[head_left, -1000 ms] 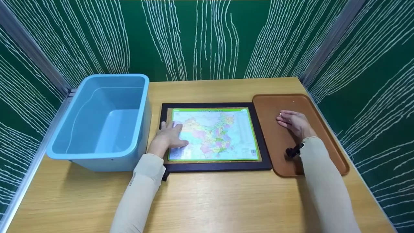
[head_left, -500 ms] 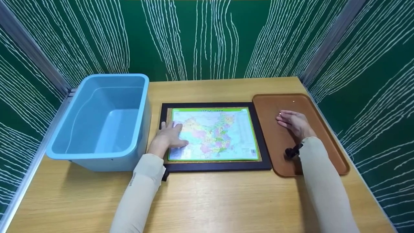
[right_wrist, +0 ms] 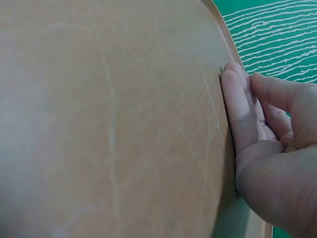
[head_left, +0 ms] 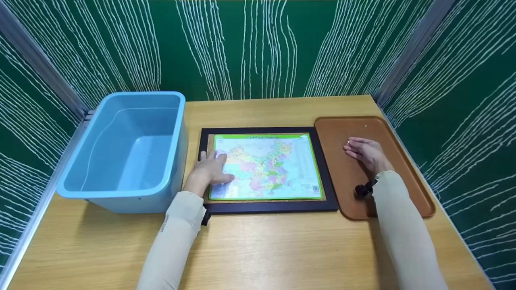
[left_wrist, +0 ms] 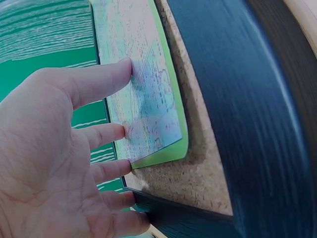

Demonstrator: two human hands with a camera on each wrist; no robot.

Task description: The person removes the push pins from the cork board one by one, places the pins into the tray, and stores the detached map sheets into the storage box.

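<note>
A colourful map sheet (head_left: 266,165) with a green border lies on a cork board (left_wrist: 198,183) in a dark frame (head_left: 274,207). My left hand (head_left: 209,169) rests spread over the sheet's left part, its thumb and fingertips touching the map and the frame's left side. To the right, my right hand (head_left: 367,153) is low over a brown tray (head_left: 342,193). Its thumb and fingers pinch a tiny bright piece (head_left: 348,142), too small to tell its kind. In the right wrist view the right fingers (right_wrist: 237,114) lie close along the tray's surface.
A large blue bin (head_left: 121,193) stands left of the framed board. Another tiny bright speck (head_left: 365,126) is on the tray's far part. Green walls with white wavy lines (head_left: 270,48) enclose the wooden table (head_left: 258,249) at the back and sides.
</note>
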